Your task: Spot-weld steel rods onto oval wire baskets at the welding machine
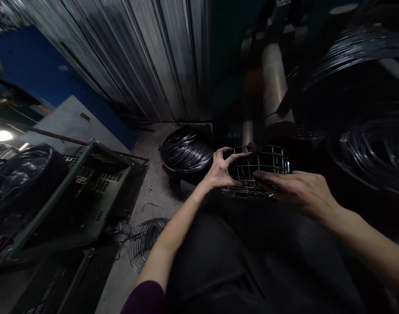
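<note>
A round wire basket [277, 158] of bright metal mesh sits at the near side of a dark machine, just above my lap. My left hand [223, 169] grips its left side, the fingers along the upper rim and the thumb lower down. Across the basket's near right side lies my right hand [299, 189], fingers pressed together against the mesh. Its darkened fingertips touch the wires, and its thumb is mostly hidden beneath. Shadow hides much of the basket's bottom.
Behind the basket is a machine with a metal cylinder [274, 83]. A tub of coiled black wire [191, 150] stands left of it. Green plastic crates [103, 174] and a loose wire coil [148, 237] are further left. More wire coils [366, 148] rise at right.
</note>
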The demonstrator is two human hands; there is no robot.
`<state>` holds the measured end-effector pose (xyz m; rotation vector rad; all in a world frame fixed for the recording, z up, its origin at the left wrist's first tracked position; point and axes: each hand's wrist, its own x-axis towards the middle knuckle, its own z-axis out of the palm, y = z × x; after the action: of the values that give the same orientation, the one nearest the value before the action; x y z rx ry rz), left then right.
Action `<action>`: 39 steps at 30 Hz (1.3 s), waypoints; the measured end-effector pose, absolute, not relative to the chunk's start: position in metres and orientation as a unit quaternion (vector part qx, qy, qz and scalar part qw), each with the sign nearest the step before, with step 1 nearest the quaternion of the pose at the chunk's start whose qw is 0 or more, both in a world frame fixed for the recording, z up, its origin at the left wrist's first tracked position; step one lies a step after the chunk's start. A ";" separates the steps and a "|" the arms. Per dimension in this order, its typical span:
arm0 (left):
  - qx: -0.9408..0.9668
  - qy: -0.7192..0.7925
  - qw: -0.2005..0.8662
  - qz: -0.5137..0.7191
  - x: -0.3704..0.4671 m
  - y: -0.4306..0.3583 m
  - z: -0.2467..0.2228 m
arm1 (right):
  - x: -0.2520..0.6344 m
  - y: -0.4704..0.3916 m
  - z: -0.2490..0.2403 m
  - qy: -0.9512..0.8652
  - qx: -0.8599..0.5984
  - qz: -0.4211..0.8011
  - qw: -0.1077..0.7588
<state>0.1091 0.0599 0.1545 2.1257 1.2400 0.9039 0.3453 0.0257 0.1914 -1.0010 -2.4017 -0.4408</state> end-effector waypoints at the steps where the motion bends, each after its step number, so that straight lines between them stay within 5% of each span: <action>1: 0.784 0.456 0.262 0.330 0.109 0.060 0.155 | 0.346 0.026 0.191 -0.882 -0.371 -0.153 0.245; 9: 0.770 0.462 0.286 0.333 0.108 0.068 0.160 | 0.349 0.031 0.185 -0.862 -0.464 -0.072 0.191; 23: 0.765 0.492 0.241 0.340 0.111 0.108 0.158 | 0.340 0.053 0.179 -0.731 -0.586 0.009 0.349; 30: 0.774 0.463 0.234 0.362 0.110 0.132 0.158 | 0.337 0.070 0.194 -0.696 -0.641 0.017 0.325; 35: 0.762 0.433 0.295 0.380 0.084 0.117 0.128 | 0.380 0.012 0.207 -0.680 -0.668 0.078 0.293; 39: 0.730 0.433 0.355 0.393 0.074 0.108 0.094 | 0.423 -0.045 0.171 -0.645 -0.709 0.173 0.228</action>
<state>0.0741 0.1081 0.0941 1.8853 1.1191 1.0144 0.4231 -0.0450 0.1714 -1.9522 -1.7768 0.4767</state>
